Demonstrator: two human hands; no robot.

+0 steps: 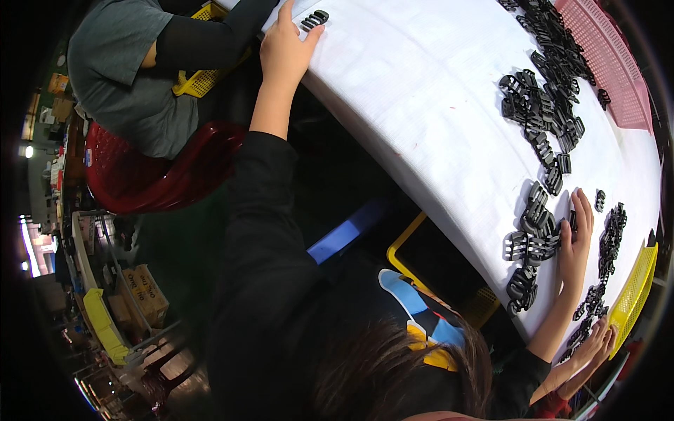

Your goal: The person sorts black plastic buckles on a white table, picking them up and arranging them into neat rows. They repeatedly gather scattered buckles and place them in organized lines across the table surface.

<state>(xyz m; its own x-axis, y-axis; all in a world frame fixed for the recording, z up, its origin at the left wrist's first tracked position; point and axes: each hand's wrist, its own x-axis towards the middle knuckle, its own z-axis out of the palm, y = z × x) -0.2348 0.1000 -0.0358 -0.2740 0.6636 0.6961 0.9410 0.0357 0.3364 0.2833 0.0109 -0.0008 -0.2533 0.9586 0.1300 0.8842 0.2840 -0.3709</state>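
Note:
Stretched to the far edge of the white-covered table point(414, 91), my left hand point(284, 52) has its thumb and fingers spread apart. A small row of black claw hair clips point(314, 21) lies by its thumb tip. On the right, my right hand point(577, 245) has a black claw hair clip point(573, 221) between thumb and fingers, partly hidden by them. Just left of that hand sits a loose pile of black claw hair clips point(535, 235). A single clip point(599, 201) lies on its other side.
A long heap of clips point(540, 112) runs toward a pink basket point(614, 63). Another row of clips point(609, 245) lies near a yellow basket point(635, 295), where another person's hands point(597, 344) rest. A person in grey point(133, 77) sits on a red chair point(140, 179) at upper left.

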